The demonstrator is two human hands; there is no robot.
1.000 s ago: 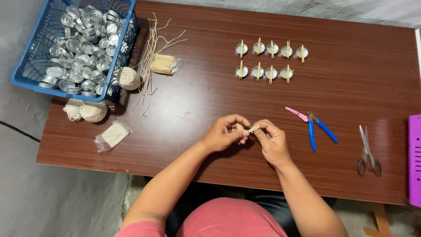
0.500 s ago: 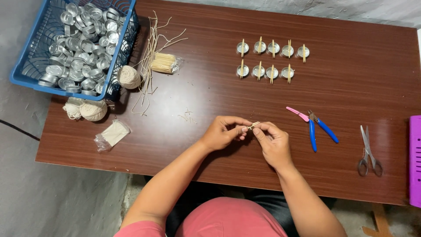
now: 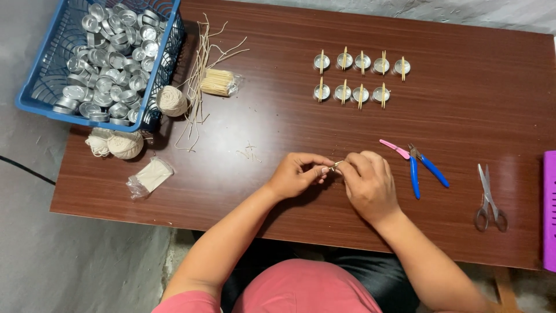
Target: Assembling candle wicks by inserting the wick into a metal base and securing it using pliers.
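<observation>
My left hand (image 3: 299, 174) and my right hand (image 3: 368, 182) meet over the front middle of the brown table (image 3: 278, 191). Between their fingertips they pinch a small thin piece (image 3: 335, 167), which looks like a short stick or wick; it is too small to tell more. Both hands have their fingers closed on it. Farther back stand two rows of small silver cups (image 3: 359, 78), with thin wooden sticks upright between them. Blue-handled pliers (image 3: 421, 171) and a pink tool (image 3: 394, 148) lie just to the right of my right hand.
A blue basket (image 3: 40, 98) full of silver cups sits at the far left corner. Beside it are balls of cream string (image 3: 172, 101), loose strands, a bundle of sticks (image 3: 217, 82) and a small plastic bag (image 3: 149, 177). Scissors (image 3: 487, 197) and a purple object (image 3: 549, 211) lie right.
The hands stay together on the small piece, with only slight finger movement. Nothing else on the table has moved.
</observation>
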